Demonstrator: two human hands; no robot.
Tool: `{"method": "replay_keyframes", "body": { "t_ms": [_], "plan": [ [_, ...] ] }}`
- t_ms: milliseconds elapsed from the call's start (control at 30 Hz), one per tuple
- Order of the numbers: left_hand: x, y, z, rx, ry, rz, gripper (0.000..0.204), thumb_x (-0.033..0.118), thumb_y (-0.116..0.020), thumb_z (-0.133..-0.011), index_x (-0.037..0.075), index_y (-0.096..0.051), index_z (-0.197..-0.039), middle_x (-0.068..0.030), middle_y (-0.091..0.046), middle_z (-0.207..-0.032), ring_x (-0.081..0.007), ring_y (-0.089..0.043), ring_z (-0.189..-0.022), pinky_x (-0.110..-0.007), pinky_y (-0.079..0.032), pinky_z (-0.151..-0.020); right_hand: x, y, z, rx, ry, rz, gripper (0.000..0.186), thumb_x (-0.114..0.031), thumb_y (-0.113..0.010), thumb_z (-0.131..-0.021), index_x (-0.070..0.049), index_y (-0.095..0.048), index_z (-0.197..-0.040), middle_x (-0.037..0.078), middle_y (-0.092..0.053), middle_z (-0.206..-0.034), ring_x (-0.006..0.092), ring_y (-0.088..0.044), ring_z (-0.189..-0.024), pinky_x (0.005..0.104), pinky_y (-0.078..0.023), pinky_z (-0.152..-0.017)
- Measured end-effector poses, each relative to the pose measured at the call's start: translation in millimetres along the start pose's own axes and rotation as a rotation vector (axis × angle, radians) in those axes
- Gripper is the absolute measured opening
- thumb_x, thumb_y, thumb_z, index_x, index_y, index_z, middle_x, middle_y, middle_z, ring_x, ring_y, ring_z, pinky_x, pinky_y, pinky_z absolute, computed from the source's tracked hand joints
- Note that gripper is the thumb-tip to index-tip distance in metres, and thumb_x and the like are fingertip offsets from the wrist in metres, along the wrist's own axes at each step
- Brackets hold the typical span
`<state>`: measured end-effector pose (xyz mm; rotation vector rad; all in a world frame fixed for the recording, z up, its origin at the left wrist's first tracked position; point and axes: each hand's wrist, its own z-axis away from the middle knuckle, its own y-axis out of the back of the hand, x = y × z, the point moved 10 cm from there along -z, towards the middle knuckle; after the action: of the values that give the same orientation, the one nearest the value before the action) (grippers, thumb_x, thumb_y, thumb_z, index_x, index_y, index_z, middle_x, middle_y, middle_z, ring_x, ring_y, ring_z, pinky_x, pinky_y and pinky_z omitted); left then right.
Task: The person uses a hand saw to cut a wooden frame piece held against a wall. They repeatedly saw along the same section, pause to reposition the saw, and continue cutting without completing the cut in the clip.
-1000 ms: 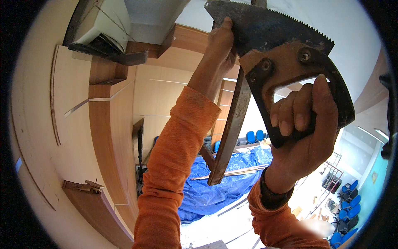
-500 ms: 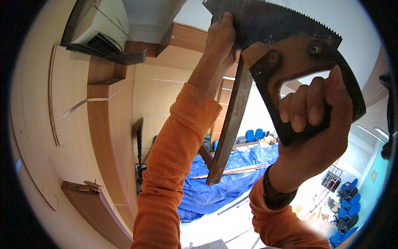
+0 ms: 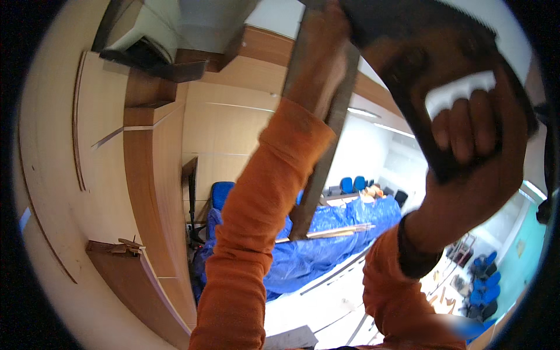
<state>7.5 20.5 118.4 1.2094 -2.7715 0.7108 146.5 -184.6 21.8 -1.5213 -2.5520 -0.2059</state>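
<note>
Holding a handsaw (image 3: 402, 46) in the right hand (image 3: 484, 175), with fingers curled through the opening of its dark handle (image 3: 411, 81). Raised high to the top of the view, toothed edge turned upward, blade (image 3: 408, 20) reaching toward the left hand (image 3: 324, 52). Raised as well on that side, in front of a long, narrow bar (image 3: 309, 201), with the thumb apparently close against the blade. Cannot tell whether closed around the bar, on the blade, or on both. Behind and below, a blue tarpaulin (image 3: 326, 262) with thin wooden strips (image 3: 344, 231) lying across it, short of its far edge.

At risk: the left thumb, so near the blade, from a twist of the right wrist or a slackened hold. Possible too: dropping the bar toward the tarpaulin, if supported by the left hand alone; no clear view of any fixing at its upper end. Also worth watching: a wandering blade, from tired arms lifted this high.
</note>
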Motion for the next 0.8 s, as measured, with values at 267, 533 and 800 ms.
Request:
{"method": "replay_keyframes", "body": {
  "t_ms": [267, 533, 800],
  "plan": [
    [5.5, 29.2, 9.2, -0.192, -0.089, -0.069, 0.068, 0.043, -0.035, -0.109, -0.016, -0.035, -0.141, -0.0248, -0.055, -0.133, -0.0309, -0.055, -0.125, -0.045, -0.039, -0.109, -5.3, 4.8, 80.3, 0.132, 0.449, 1.042, 0.032, -0.013, -0.056, -0.102, 0.009, -0.06, -0.124, 0.014, -0.07, -0.085, 0.0068, -0.054, -0.051, 0.0182, -0.037, -0.042],
    [5.4, 19.2, 14.3, -0.159, -0.053, -0.082, 0.068, 0.045, -0.033, -0.109, -0.015, -0.038, -0.14, -0.0248, -0.054, -0.136, -0.033, -0.055, -0.126, -0.042, -0.038, -0.111, 4.3, 19.3, 51.6, 0.118, 0.101, 0.318, 0.022, -0.016, -0.052, -0.104, 0.004, -0.059, -0.112, 0.009, -0.061, -0.076, 0.007, -0.049, -0.048, 0.0208, -0.037, -0.043],
    [2.4, 19.1, 16.8, -0.038, 0.063, -0.231, 0.068, 0.046, -0.034, -0.109, -0.013, -0.04, -0.142, -0.0227, -0.057, -0.136, -0.03, -0.056, -0.126, -0.04, -0.041, -0.107, 8.2, 25.0, 36.3, 0.134, -0.025, 0.226, 0.02, -0.018, -0.049, -0.106, -0.001, -0.059, -0.099, 0.003, -0.051, -0.068, 0.0072, -0.044, -0.044, 0.0234, -0.036, -0.043]
  ]
}}
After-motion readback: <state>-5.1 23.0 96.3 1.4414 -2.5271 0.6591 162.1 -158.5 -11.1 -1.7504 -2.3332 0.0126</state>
